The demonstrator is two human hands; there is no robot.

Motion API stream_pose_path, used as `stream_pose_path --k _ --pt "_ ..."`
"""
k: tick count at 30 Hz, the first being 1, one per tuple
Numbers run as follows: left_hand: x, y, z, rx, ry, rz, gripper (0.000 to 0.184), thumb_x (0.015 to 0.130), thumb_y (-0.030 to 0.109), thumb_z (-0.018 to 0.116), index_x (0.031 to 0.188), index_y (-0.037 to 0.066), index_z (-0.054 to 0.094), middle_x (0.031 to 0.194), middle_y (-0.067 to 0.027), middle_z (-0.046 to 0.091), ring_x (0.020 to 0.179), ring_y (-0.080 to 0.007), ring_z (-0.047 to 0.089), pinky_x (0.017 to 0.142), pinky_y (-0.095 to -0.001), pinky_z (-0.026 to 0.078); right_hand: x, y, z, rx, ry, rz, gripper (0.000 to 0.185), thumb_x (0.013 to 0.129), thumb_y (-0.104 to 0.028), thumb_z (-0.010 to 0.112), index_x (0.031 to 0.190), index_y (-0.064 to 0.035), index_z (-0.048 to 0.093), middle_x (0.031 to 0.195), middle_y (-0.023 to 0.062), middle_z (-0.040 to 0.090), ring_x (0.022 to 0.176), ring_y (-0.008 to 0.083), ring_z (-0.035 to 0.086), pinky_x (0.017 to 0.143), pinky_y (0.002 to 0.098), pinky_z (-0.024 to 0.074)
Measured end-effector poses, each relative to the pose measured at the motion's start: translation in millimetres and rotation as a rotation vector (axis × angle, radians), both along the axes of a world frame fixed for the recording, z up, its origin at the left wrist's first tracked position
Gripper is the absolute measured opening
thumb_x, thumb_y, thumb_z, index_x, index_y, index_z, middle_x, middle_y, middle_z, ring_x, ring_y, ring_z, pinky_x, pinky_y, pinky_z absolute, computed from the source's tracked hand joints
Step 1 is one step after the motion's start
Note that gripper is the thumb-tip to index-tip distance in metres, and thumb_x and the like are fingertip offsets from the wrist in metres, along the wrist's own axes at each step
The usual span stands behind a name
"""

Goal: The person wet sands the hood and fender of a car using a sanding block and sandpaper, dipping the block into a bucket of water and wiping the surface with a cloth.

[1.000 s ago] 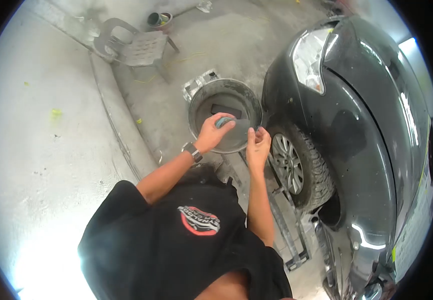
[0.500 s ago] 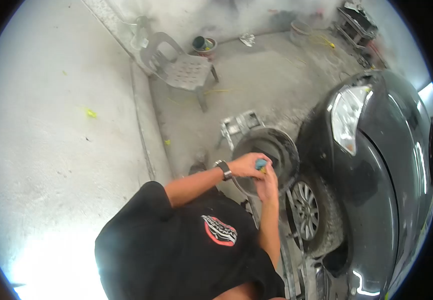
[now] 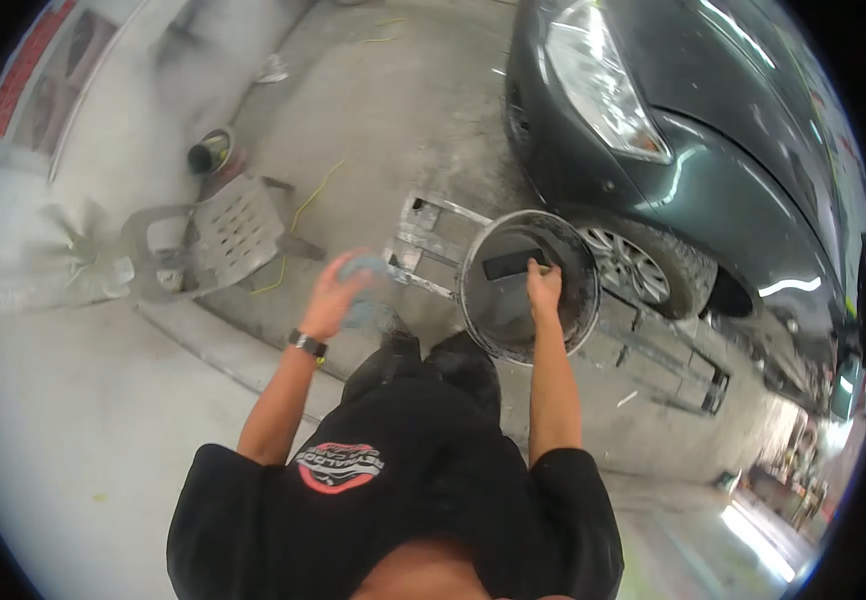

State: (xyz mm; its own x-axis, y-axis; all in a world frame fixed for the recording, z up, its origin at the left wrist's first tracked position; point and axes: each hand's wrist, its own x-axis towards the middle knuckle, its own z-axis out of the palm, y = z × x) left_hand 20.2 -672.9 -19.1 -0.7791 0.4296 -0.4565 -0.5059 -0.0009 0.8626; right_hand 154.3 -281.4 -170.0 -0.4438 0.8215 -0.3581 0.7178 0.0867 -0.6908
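My left hand (image 3: 329, 300), with a watch on its wrist, is out to the left of the bucket and smeared by motion. A pale blue piece (image 3: 361, 266) shows at its fingers, too blurred to name exactly. Over the bucket (image 3: 585, 325), my right hand (image 3: 545, 288) has its fingers closed at the right end of a dark rectangular block (image 3: 509, 265). A small yellowish bit shows at those fingers. The bucket is round and grey-smeared, with murky grey contents.
A stained metal frame stand (image 3: 428, 240) stands beside the bucket. To the right is a dark car (image 3: 633, 185) with its wheel (image 3: 628, 265). A grey plastic chair (image 3: 238, 230), a pot (image 3: 215, 150) and a fan (image 3: 83, 245) are at left.
My hands were together over the bucket on a blue and yellow piece. Now they are apart: the left has swung left, the right has reached to the dark block. The view has turned.
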Motion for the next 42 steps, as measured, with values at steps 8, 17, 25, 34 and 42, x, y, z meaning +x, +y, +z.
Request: stream_pose_path --k 8,17,25,34,42 --pt "-37.0 -82.8 28.6 -0.158 0.013 0.310 0.052 0.103 0.015 0.066 0.152 0.007 0.051 0.124 -0.0085 0.070 0.100 -0.0180 0.070 0.081 -0.0351 0.060 -16.3 -50.1 -103.3 0.111 -0.150 0.137 0.089 0.097 -0.040 0.066 0.158 0.0089 0.024 0.155 0.0399 0.033 0.144 0.0551 0.037 0.121 0.0564 0.0326" --pt "-141.4 -141.6 -53.5 -0.089 -0.204 0.317 0.022 0.104 0.020 0.063 0.122 0.007 0.066 0.101 -0.0080 0.074 0.085 -0.0222 0.073 0.069 -0.0385 0.062 13.3 -43.3 -178.5 -0.287 -0.611 0.572 0.067 0.098 -0.029 0.060 0.155 0.0013 0.043 0.163 0.0278 0.037 0.144 0.0516 0.041 0.116 0.0557 0.0424" --pt "-335.7 -125.7 -102.9 0.134 -0.388 -0.055 0.022 0.107 0.025 0.059 0.115 0.007 0.067 0.097 -0.0093 0.074 0.083 -0.0223 0.071 0.065 -0.0366 0.059 8.3 -92.6 15.3 -0.570 0.709 -1.056 0.059 0.099 -0.021 0.070 0.151 -0.0052 0.046 0.158 0.0111 0.040 0.146 0.0304 0.038 0.112 0.0589 0.0500" --pt "-456.8 -68.4 -106.1 0.281 -0.416 -0.108 0.027 0.106 0.027 0.059 0.115 0.004 0.069 0.101 -0.0114 0.076 0.084 -0.0227 0.072 0.071 -0.0372 0.059 -76.2 -174.2 33.2 0.500 -0.021 -0.824 0.042 0.091 -0.020 0.073 0.123 0.0062 0.062 0.101 0.0270 0.072 0.097 0.0431 0.072 0.089 0.0455 0.0543" --pt "-477.6 25.5 -57.9 0.266 -0.396 -0.321 0.023 0.103 0.024 0.064 0.114 0.004 0.068 0.098 -0.0121 0.076 0.080 -0.0233 0.073 0.070 -0.0360 0.061 -76.6 -165.9 24.2 0.569 0.001 -1.064 0.056 0.090 -0.021 0.074 0.138 0.0028 0.056 0.116 0.0245 0.072 0.109 0.0418 0.070 0.095 0.0463 0.0538"
